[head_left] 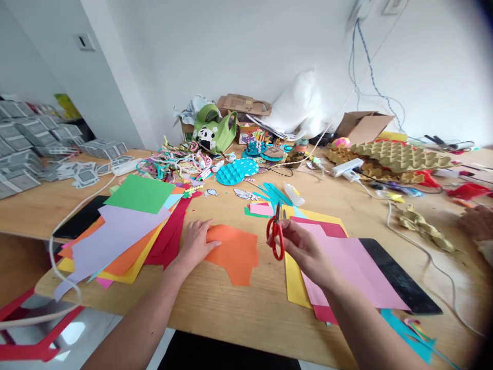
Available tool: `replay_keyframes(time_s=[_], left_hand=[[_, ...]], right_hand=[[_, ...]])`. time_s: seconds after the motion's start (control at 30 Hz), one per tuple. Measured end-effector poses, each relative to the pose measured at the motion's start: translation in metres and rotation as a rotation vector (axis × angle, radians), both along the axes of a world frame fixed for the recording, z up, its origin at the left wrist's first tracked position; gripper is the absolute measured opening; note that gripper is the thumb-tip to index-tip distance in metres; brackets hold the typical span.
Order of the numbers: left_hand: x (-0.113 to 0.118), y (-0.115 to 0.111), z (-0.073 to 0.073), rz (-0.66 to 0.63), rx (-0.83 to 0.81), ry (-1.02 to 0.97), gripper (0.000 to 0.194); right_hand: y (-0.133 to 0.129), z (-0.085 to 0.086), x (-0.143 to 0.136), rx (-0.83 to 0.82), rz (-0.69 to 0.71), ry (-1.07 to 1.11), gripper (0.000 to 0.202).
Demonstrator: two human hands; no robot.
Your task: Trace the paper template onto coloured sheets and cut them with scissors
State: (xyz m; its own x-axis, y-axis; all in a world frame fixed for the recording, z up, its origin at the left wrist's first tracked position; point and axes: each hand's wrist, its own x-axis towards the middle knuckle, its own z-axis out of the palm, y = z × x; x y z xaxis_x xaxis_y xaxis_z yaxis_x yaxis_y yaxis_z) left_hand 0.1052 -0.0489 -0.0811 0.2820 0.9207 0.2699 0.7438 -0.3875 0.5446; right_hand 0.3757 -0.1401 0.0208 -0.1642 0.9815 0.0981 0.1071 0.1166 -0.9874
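My left hand [197,240] is at the left edge of an irregularly cut sheet of orange paper [234,252], its thumb on top and fingers along the upper left corner, gripping it against the table. A pair of red-handled scissors [276,237] is in my right hand [302,249], blades pointing up and away, just right of the orange paper. Beneath my right forearm lies pink paper [346,262] over red and yellow sheets. Left of my left hand is a pile of coloured paper, with a green sheet [143,193] on top and lilac paper [115,231] below it.
A glue bottle [295,195] and blue paper strips [271,198] lie ahead. Farther back are a blue textured cutout [236,171], a green panda bag [215,131] and egg trays [400,155]. A white cable [419,246] crosses the right side. Another person's hand [477,223] shows at far right.
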Motion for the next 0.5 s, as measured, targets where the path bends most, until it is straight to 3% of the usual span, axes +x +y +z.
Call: replay_keyframes(time_s=[0.1,0.27,0.5], left_hand=[[0.0,0.0,0.0,-0.005,-0.024,-0.009,0.049],[0.001,0.0,0.005,-0.002,-0.056,-0.098,0.044],[0.001,-0.003,0.017,-0.037,-0.303,-0.558,0.042]], right_hand=[[0.009,-0.004,-0.002,0.009,-0.079,0.077,0.029],[0.023,-0.025,-0.01,0.011,-0.198,0.157,0.031],[0.032,-0.048,-0.009,-0.083,-0.425,0.113,0.037]])
